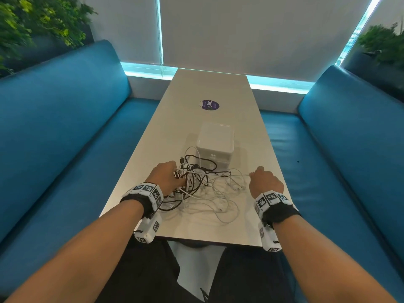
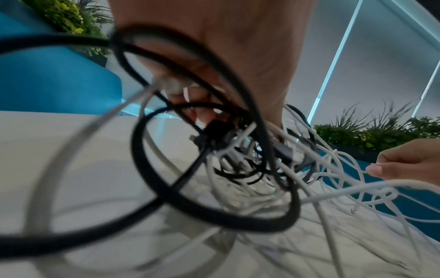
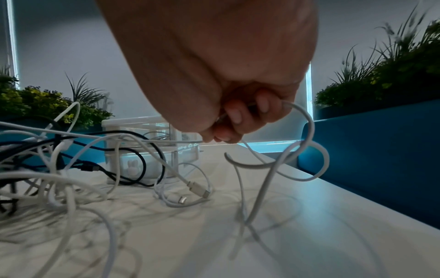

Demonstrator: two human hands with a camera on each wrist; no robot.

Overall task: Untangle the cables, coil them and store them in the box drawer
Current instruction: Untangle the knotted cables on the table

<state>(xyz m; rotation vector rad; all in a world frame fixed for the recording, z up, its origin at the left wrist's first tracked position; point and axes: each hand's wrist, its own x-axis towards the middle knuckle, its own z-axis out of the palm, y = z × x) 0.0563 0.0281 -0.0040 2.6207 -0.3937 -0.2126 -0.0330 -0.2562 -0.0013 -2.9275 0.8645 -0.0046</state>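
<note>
cables (image 1: 196,186) lie tangled at the table's (image 1: 218,88) near end. left hand (image 1: 167,174) grips the black-and-white knot; right hand (image 1: 263,179) pinches one white cable (image 1: 238,175) taut. beyond stands the closed box drawer (image 1: 215,142).

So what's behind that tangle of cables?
A white drawer box stands behind the cable tangle; cables cross its lower front. Farther back lies a purple sticker. The drawers' contents aren't discernible.

cables (image 1: 196,182): smooth rubbery | box (image 1: 215,142): glossy plastic | table (image 1: 218,88): matt

Purple sticker (image 1: 210,105) on white table (image 1: 247,136)
</note>
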